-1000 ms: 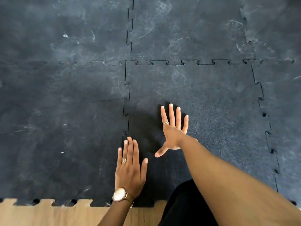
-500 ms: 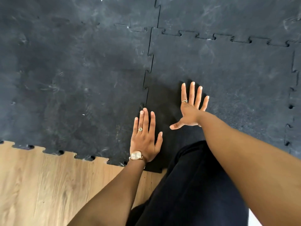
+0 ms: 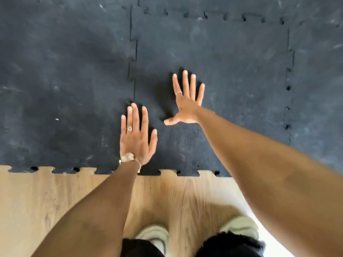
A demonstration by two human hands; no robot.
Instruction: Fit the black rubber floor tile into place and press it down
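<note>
The black rubber floor tile lies flat in the middle of the head view, its puzzle-tooth edges locked with neighbours on the left, far and right sides. My left hand lies palm down with fingers together across the left seam, near the tile's front left corner. My right hand is flat on the tile farther in, fingers spread and thumb out. Neither hand holds anything.
More black interlocking tiles cover the floor to the left, far side and right. Bare wooden floor begins at the toothed front edge. My two light shoes and dark trouser hems stand on the wood below my arms.
The view has pulled back and tilted down, so the wooden floor and my shoes now show. Both hands stay flat on the same spots of the tile.
</note>
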